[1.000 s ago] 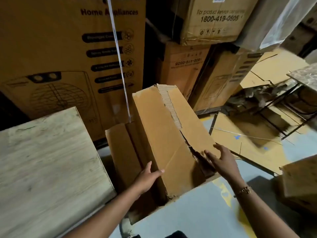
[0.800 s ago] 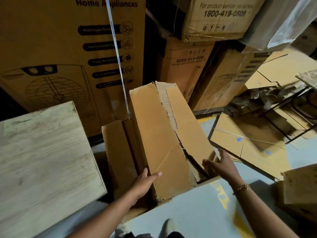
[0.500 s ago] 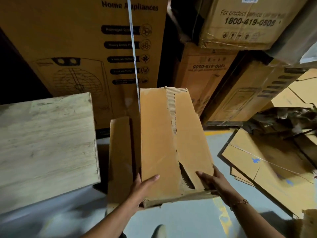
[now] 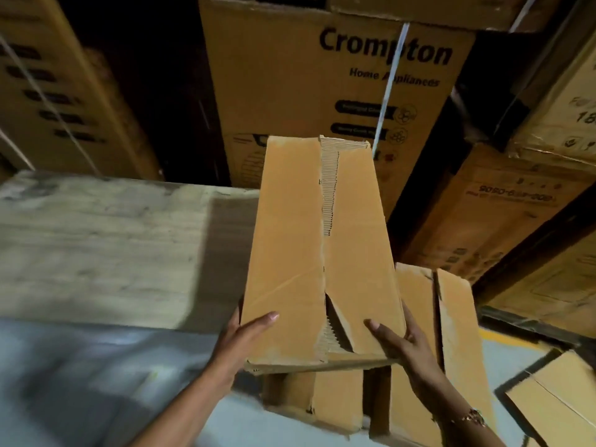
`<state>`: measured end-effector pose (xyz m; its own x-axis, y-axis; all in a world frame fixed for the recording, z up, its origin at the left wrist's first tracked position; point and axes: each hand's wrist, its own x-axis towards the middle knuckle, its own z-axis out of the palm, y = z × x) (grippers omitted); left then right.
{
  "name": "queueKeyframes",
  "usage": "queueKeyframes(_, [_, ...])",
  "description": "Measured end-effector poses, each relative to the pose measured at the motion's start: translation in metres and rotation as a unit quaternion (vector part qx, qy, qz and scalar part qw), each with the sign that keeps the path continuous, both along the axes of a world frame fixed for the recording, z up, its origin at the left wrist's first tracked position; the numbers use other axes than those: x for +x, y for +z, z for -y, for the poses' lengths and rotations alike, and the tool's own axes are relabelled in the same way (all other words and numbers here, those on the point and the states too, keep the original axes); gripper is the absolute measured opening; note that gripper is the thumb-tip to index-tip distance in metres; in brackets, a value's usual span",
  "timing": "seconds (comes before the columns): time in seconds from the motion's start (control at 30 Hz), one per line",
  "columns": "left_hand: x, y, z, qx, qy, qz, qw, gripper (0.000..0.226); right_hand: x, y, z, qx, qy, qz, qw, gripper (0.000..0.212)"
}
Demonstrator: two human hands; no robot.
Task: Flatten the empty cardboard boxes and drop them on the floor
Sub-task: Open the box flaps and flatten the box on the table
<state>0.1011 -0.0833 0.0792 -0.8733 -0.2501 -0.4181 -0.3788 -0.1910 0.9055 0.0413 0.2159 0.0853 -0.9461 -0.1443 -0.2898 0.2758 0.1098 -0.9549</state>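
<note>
A plain brown cardboard box, long and narrow with its top seam torn open, is held up in front of me. My left hand grips its near left corner, thumb on top and fingers under. My right hand grips the near right corner the same way, a bracelet on its wrist. The box's loose flaps hang down below and to the right of it. Its inside is hidden.
A pale wooden tabletop lies at the left, touching the box's left side. Tall stacked appliance cartons fill the back and right. Flattened cardboard lies on the grey floor at the lower right.
The box has been lifted and swung left over the table's edge. My view has turned left, and the floor cardboard has slid toward the right edge. Both hands keep their hold.
</note>
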Motion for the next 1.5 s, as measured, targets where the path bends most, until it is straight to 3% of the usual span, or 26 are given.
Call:
queueKeyframes(0.13, [0.029,0.015,0.098,-0.023,0.048,-0.022,0.998,0.069,-0.005,0.002,0.104,-0.022,0.064,-0.016,0.998,0.077])
queueKeyframes(0.33, [0.074,0.027,0.237,-0.041,0.105,-0.020,0.993,0.044,0.009,-0.001,0.260,-0.028,0.136,-0.006,0.990,0.083])
queueKeyframes(0.47, [0.093,0.030,0.310,-0.045,0.137,-0.013,0.989,0.040,0.015,0.008,0.343,-0.040,0.158,0.012,0.987,0.060])
queueKeyframes(0.9, [0.039,0.020,0.452,-0.081,0.190,-0.009,0.978,0.034,-0.062,0.006,0.501,0.009,0.230,-0.010,0.973,0.076])
queueKeyframes(1.03, [0.015,0.026,0.484,-0.119,0.210,0.028,0.970,0.054,-0.086,-0.001,0.537,0.048,0.237,-0.027,0.970,0.073])
queueKeyframes(1.1, [0.007,0.020,0.500,-0.206,0.186,0.051,0.959,0.064,-0.094,0.001,0.548,0.059,0.237,-0.033,0.969,0.070])
queueKeyframes(1.17, [0.000,0.015,0.507,-0.328,0.126,0.085,0.932,0.093,-0.099,0.004,0.556,0.098,0.249,-0.049,0.962,0.075])
queueKeyframes(1.23, [-0.014,0.021,0.504,-0.450,0.077,0.120,0.882,0.110,-0.105,0.005,0.564,0.187,0.258,-0.099,0.943,0.092])
queueKeyframes(1.33, [-0.040,0.036,0.496,-0.553,-0.011,0.126,0.823,0.125,-0.112,0.012,0.585,0.359,0.270,-0.206,0.869,0.103])
queueKeyframes(1.4, [-0.054,0.048,0.494,-0.554,-0.062,0.136,0.819,0.125,-0.109,0.022,0.604,0.413,0.282,-0.263,0.825,0.091])
queueKeyframes(1.5, [-0.053,0.078,0.502,-0.536,-0.085,0.096,0.834,0.107,-0.098,0.033,0.633,0.430,0.312,-0.293,0.795,0.081])
